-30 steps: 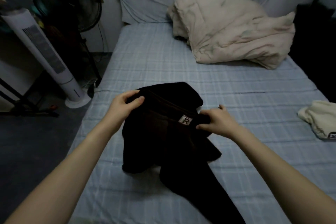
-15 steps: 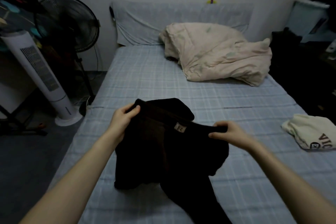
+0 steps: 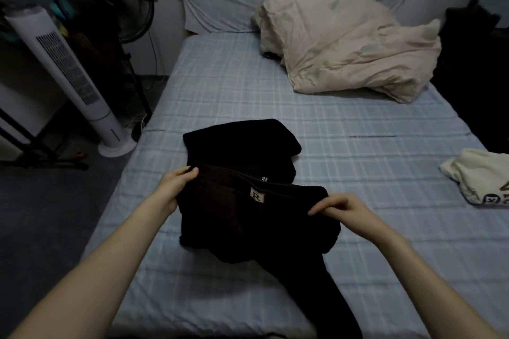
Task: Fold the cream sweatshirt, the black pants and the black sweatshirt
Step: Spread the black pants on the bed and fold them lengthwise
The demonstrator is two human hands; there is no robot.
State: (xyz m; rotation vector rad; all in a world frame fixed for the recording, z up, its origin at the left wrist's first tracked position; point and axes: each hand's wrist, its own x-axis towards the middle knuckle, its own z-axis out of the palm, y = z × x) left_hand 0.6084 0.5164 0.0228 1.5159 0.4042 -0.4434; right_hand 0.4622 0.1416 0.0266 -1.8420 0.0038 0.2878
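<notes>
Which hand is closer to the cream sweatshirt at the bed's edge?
Right. The right hand sits left of the cream printed sweatshirt, apart from it; the left hand is farther left.

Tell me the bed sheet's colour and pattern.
The bed sheet is pale blue with a white plaid grid, shown clearly in the head view.

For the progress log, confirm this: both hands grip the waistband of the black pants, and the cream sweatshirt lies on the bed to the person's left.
One thing is wrong: the cream sweatshirt lies on the bed to the person's right, not left, as the head view shows. The rest stands: the left hand and the right hand both grip the waistband of the black pants.
</notes>
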